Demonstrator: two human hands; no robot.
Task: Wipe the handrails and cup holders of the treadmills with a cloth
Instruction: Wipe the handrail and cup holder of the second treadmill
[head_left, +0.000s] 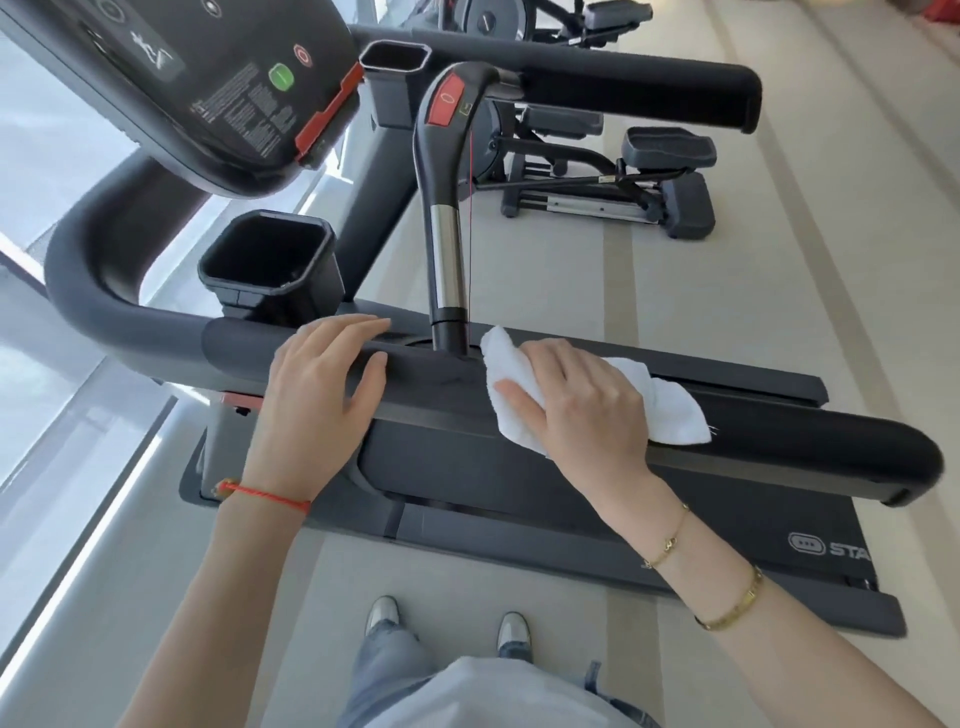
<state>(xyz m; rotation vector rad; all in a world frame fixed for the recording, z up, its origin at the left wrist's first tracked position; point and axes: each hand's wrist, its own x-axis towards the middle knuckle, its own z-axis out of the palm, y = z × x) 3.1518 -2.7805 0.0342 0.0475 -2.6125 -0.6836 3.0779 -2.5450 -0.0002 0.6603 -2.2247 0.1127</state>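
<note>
On the near handrail (779, 441), at five o'clock from the cup holder (267, 260), our right hand (582, 410) presses the white cloth (524, 374), thumb pinching it. Our left hand (317, 395) rests flat, fingers straight, at nine o'clock from the cloth.

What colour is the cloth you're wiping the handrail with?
White; the cloth shows plainly in the head view under the right hand.

A white cloth (587, 395) lies on a dark grey handrail (779, 436). The cup holder (267, 260) is black. A black grip bar (441, 171) carries a red panel and a silver section. Wrist jewellery — a red cord bracelet (265, 496), gold bracelets (727, 603). Pale floor (779, 260) with beige stripes.
</note>
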